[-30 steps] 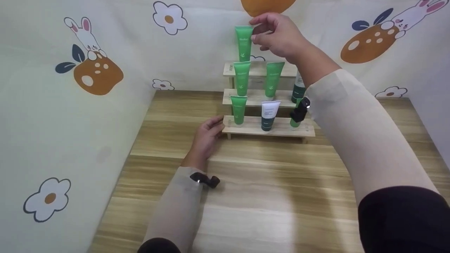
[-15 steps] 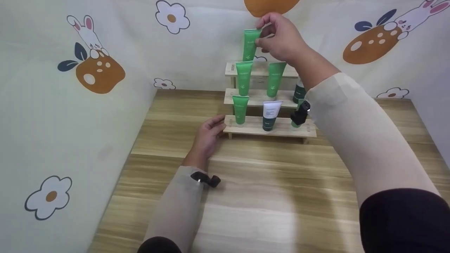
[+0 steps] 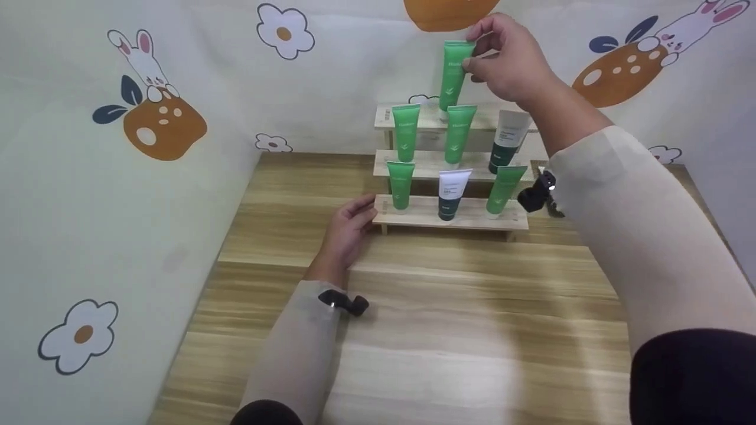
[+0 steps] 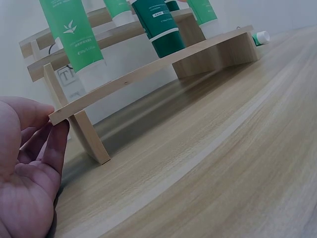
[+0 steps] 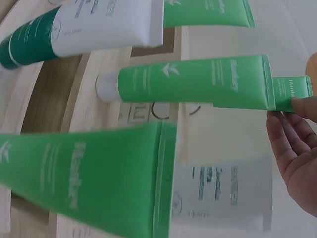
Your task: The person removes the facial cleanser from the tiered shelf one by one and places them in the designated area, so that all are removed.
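Note:
My right hand (image 3: pixel 514 62) pinches a green squeeze tube (image 3: pixel 453 74) by its flat crimped end, thumb in front. The tube stands cap down at the middle of the top shelf; in the right wrist view another green tube (image 5: pixel 193 82) partly hides it. My left hand (image 3: pixel 348 233) grips the left end of the bottom shelf of a three-step wooden display rack (image 3: pixel 413 219), thumb and fingers at the board's corner (image 4: pixel 59 115). On the middle shelf stand two green tubes (image 3: pixel 406 133) and a white-and-dark-green tube (image 3: pixel 509 139). The bottom shelf bears a similar trio.
A wood-grain table (image 3: pixel 413 330) extends in front of the rack. Patterned cloth walls (image 3: pixel 207 71) stand behind and at both sides. In the left wrist view, a white-capped green tube (image 4: pixel 261 38) lies on the table past the rack's far end.
My right hand has moved the green tube rightward, from the top shelf's left end to its middle. The right arm now uncovers the tubes at the rack's right. My left hand stays put.

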Demonstrator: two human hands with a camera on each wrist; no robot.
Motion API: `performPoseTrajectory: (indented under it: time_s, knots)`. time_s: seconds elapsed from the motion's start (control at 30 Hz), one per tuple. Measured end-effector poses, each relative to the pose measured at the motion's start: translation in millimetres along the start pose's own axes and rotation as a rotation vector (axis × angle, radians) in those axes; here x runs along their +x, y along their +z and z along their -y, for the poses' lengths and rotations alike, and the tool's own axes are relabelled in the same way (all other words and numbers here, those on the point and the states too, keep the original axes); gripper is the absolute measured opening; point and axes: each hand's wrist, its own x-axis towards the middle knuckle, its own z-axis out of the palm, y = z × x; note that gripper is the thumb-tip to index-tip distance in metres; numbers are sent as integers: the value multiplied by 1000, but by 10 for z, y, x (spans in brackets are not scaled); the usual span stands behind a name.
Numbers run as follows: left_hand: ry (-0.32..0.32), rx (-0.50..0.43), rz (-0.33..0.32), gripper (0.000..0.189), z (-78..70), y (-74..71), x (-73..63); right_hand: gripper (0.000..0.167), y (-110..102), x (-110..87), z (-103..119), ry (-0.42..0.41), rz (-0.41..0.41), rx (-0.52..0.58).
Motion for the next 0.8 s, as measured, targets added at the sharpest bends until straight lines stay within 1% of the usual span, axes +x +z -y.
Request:
performPoseTrajectory:
  time_s: [0.1, 0.23, 0.37, 0.53, 0.63, 0.8]
  knots:
    - [-2, -4, 8, 43, 3, -5, 4, 31, -121, -61, -65, -9, -22, 44]
    - [-9, -21, 3, 43, 5, -9, 3, 32, -305, -154, -168, 4, -53, 118]
    - [-18, -31, -11, 43, 9, -3, 0, 32, -503, -248, -304, 23, -104, 179]
    - [-13, -29, -9, 43, 3, 5, -4, 37, -736, -361, -497, 31, -170, 256]
    - [-10, -33, -3, 43, -2, 9, -6, 39, -849, -429, -610, 32, -195, 299]
    - [-11, -40, -3, 44, -12, 9, -7, 42, -983, -546, -783, 5, -223, 393]
